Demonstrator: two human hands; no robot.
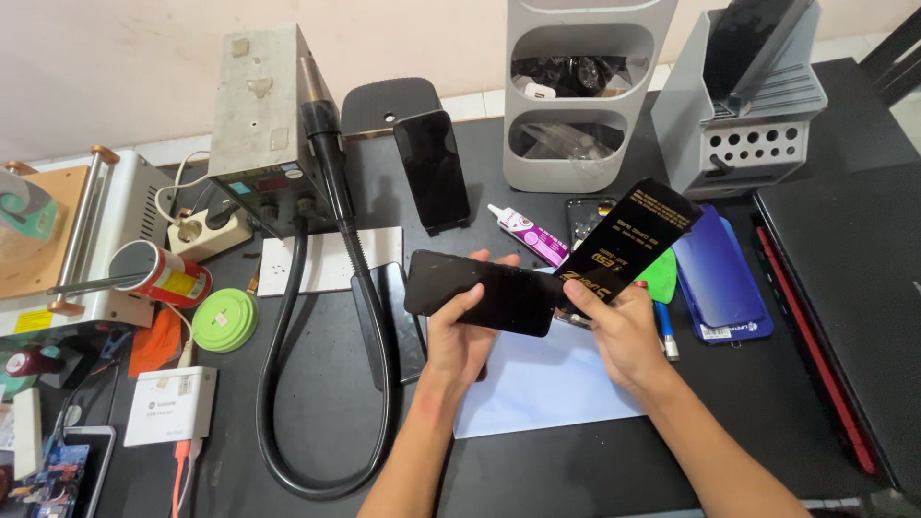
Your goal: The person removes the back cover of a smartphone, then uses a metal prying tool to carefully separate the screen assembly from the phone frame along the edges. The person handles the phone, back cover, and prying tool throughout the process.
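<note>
My left hand (459,336) grips a black phone screen panel (484,292), held flat above a pale blue mat (547,388) on the dark table. My right hand (624,336) holds a glossy black pouch with gold print (628,240), tilted up to the right, its lower end touching the panel's right edge. Both forearms come in from the bottom of the view.
A grey hot-air station (259,115) with a black hose (278,384) stands at the back left. A phone on a stand (432,171), a glue tube (528,233), a blue phone case (721,273), grey organisers (576,96), a green round tin (224,319) and a laptop (844,288) surround the mat.
</note>
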